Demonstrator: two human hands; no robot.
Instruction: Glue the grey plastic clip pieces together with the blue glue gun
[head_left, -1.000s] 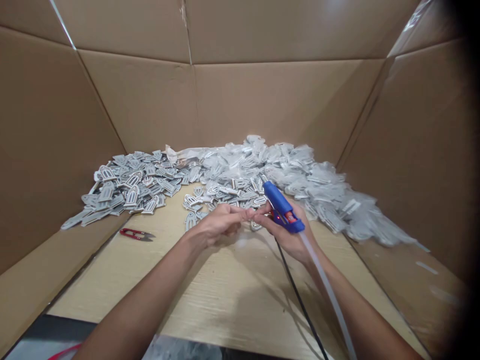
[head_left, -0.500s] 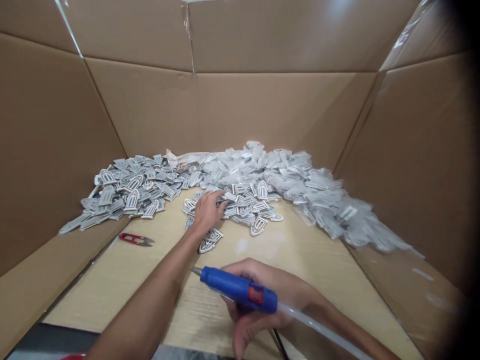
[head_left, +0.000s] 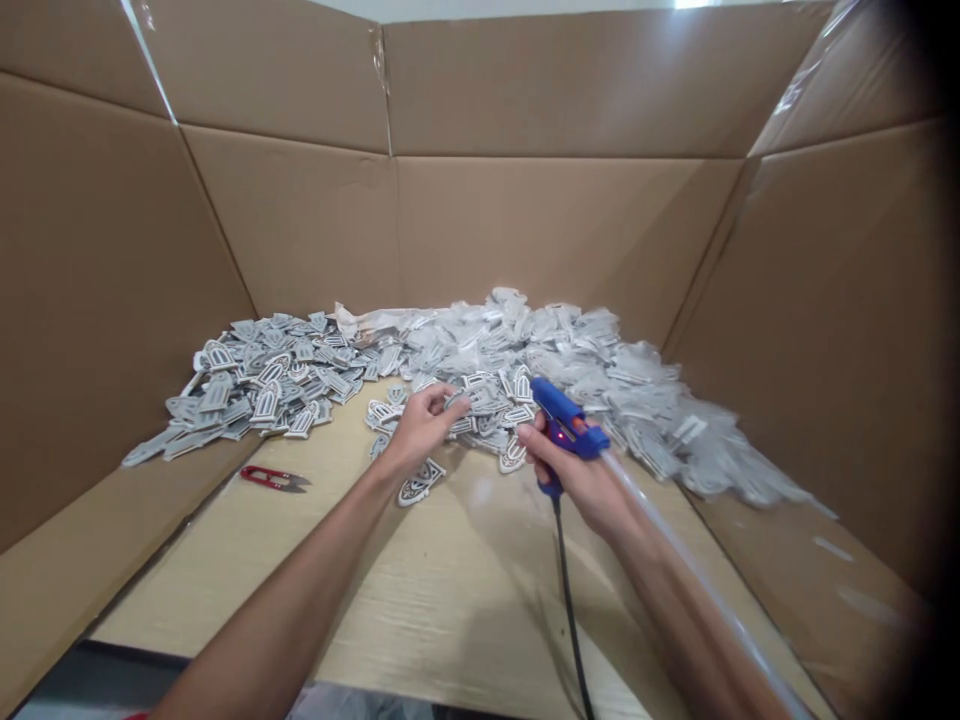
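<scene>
My right hand (head_left: 589,482) grips a blue hot glue gun (head_left: 556,408) by its handle, nozzle pointing forward, with a small red light glowing. A long clear glue stick (head_left: 652,520) runs out of its back. To the left, my left hand (head_left: 415,432) is closed with thumb and fingers on a grey arched window-shaped piece (head_left: 477,398), its plain side partly showing. Around both hands lies a loose heap of similar white-and-grey pieces (head_left: 386,411), some with dark patterned faces. One patterned piece (head_left: 421,484) lies just below my left wrist.
Red thread snips (head_left: 274,479) lie on the wooden board (head_left: 420,600) at left. Behind them is a pile of unwrapped pieces (head_left: 262,375). Plastic-wrapped pieces (head_left: 645,390) are heaped at the back and right. Cardboard walls (head_left: 555,230) enclose the board. The black cord (head_left: 568,590) trails toward me.
My right hand has carried the glue gun forward and right, turning its nozzle from leftward to forward. My left hand has risen slightly off the heap with a piece.
</scene>
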